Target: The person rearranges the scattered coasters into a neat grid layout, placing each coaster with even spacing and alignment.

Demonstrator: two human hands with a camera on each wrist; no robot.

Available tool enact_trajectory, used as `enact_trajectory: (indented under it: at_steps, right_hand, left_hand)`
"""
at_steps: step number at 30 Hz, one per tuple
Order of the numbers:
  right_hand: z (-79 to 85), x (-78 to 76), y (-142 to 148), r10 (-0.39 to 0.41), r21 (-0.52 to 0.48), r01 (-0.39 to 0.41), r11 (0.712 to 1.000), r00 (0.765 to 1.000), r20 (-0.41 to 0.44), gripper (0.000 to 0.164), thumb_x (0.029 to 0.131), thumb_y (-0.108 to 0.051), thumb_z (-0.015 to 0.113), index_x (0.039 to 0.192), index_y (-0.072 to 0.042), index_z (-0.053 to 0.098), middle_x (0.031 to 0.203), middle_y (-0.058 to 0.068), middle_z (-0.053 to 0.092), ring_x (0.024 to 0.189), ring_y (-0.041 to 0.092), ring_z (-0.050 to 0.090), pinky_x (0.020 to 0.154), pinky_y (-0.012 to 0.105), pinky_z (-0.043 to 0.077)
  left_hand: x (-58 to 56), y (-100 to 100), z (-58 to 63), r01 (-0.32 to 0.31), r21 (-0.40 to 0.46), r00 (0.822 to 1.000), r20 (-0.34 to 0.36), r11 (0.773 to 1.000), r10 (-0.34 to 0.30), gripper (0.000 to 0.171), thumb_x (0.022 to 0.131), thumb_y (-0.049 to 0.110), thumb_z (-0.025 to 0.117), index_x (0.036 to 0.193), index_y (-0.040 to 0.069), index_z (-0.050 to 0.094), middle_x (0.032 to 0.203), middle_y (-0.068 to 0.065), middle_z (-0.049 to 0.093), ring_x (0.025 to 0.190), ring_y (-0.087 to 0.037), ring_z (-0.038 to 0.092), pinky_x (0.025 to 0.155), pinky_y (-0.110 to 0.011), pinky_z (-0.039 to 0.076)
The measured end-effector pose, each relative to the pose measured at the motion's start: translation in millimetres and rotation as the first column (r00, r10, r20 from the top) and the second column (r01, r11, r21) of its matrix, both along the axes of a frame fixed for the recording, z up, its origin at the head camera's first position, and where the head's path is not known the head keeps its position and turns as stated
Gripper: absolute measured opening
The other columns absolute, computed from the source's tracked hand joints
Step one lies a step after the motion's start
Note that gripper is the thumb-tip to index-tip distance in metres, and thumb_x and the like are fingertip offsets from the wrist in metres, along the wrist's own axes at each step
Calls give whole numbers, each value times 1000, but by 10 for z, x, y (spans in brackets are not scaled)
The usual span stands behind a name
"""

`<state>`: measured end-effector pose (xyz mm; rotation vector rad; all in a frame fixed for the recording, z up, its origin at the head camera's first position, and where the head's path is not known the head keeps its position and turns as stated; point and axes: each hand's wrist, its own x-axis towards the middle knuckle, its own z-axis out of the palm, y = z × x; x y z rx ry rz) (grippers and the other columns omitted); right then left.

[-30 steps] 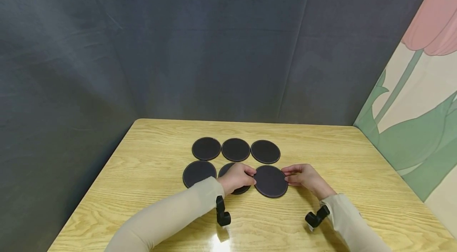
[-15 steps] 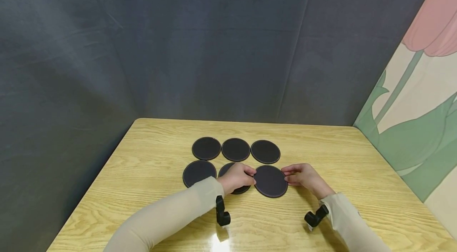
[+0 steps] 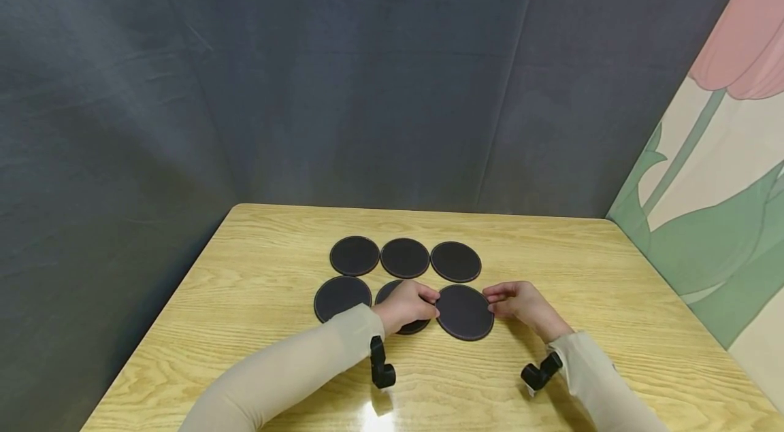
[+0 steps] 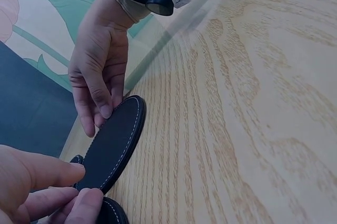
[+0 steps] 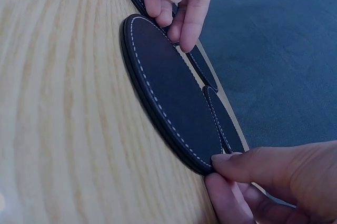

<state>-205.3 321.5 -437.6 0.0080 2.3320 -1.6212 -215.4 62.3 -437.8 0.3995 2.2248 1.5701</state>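
A round black coaster [image 3: 465,312] with pale stitching lies at the right end of the front row, between both hands. My left hand [image 3: 407,304] reaches over the middle front coaster [image 3: 414,327], partly hiding it, and holds the left edge of the right-hand one with thumb and fingertips. My right hand [image 3: 528,308] holds the opposite edge; in the right wrist view its thumb [image 5: 231,165] sits on the stitched rim [image 5: 158,105]. From the left wrist view, the coaster [image 4: 113,140] shows low against the wood, the left fingers [image 4: 58,172] at its near end.
Behind stand three more black coasters in a row: left [image 3: 354,256], middle [image 3: 405,258] and right [image 3: 456,261]. A further coaster [image 3: 341,297] lies front left, partly under the left sleeve [image 3: 306,357]. The wooden table [image 3: 275,235] meets a dark curtain [image 3: 367,78] and a flower-painted wall [image 3: 729,214].
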Motion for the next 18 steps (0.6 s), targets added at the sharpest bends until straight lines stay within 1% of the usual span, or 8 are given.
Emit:
enact_trajectory:
  at_steps: [5, 9, 11, 13, 16, 18]
  right_hand:
    - [6, -4, 4, -4, 5, 4, 1000, 1000, 0, 40, 83, 14, 61, 122, 21, 53, 94, 8, 67, 80, 8, 65, 70, 22, 57]
    - [6, -10, 6, 3, -14, -3, 1000, 1000, -5, 42, 82, 15, 61, 123, 22, 52, 92, 6, 66, 79, 7, 65, 70, 21, 57]
    - [2, -15, 9, 10, -25, -10, 1000, 1000, -9, 43, 82, 15, 61, 123, 22, 51, 91, 5, 66, 79, 7, 65, 70, 21, 57]
    - [-3, -22, 12, 11, -35, -11, 999, 1000, -16, 43, 82, 15, 62, 123, 23, 51, 91, 4, 66, 79, 7, 65, 70, 22, 57]
    - [2, -33, 18, 20, -32, -21, 999, 999, -43, 44, 81, 13, 63, 123, 22, 51, 94, 6, 68, 80, 6, 65, 70, 22, 57]
    - [32, -34, 15, 35, -30, -37, 999, 997, -63, 45, 83, 11, 63, 125, 22, 51, 97, 9, 68, 81, 7, 65, 71, 23, 58]
  left_hand:
    - [-12, 1, -13, -2, 6, 1000, 8, 1000, 2, 39, 80, -2, 71, 118, -4, 67, 111, -14, 66, 98, -22, 64, 81, -31, 56]
    - [-25, 2, -32, -17, 37, 999, 44, 999, 16, 39, 78, -3, 71, 117, -3, 67, 103, -12, 64, 90, -19, 64, 78, -30, 57]
    - [-27, -1, -32, -27, 78, 996, 92, 997, 20, 39, 79, -5, 70, 117, -4, 65, 100, -12, 62, 86, -18, 64, 77, -29, 57]
    - [-37, -6, -29, -44, 136, 988, 151, 990, 23, 39, 79, -8, 68, 119, -6, 63, 97, -12, 59, 83, -17, 64, 77, -30, 58]
    - [-56, -36, -9, -70, 225, 973, 229, 972, 17, 41, 82, -11, 63, 123, -9, 59, 95, -11, 56, 82, -17, 63, 81, -33, 58]
    - [-77, -82, 9, -73, 272, 968, 253, 960, 2, 41, 84, -12, 61, 125, -9, 57, 95, -10, 56, 82, -17, 63, 84, -35, 58]
